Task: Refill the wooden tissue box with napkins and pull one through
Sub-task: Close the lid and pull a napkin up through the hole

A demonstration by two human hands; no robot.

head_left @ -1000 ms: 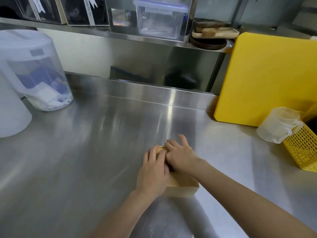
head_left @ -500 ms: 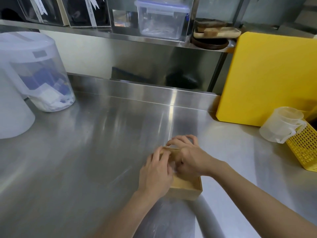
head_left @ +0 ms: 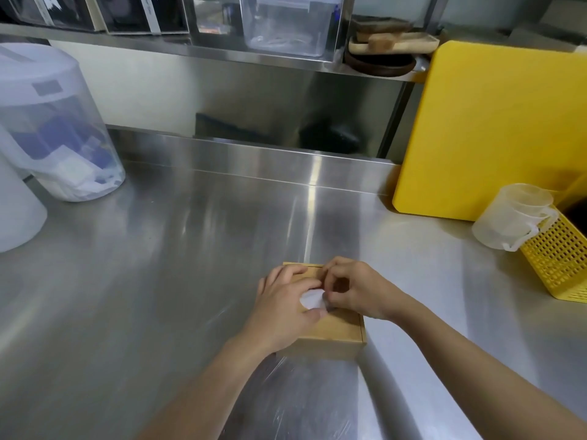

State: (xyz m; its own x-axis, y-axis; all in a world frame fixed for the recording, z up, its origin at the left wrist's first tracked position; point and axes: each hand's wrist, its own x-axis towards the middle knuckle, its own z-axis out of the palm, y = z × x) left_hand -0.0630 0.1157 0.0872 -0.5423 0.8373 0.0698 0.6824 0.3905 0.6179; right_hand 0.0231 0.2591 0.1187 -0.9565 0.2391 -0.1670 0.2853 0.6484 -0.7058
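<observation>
While both hands [head_left: 320, 300] pinch napkin [head_left: 313, 299], box [head_left: 336, 331] mid-counter [head_left: 158, 265], open space L.

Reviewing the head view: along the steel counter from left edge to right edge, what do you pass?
White tub → clear lidded container → left hand → white napkin → right hand, both hands on the wooden tissue box → translucent measuring jug → yellow perforated basket.

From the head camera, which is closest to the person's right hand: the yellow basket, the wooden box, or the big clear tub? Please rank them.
From the right hand:
1. Wooden box, directly under it.
2. Yellow basket, off to the right.
3. Big clear tub, far left at the back.
</observation>
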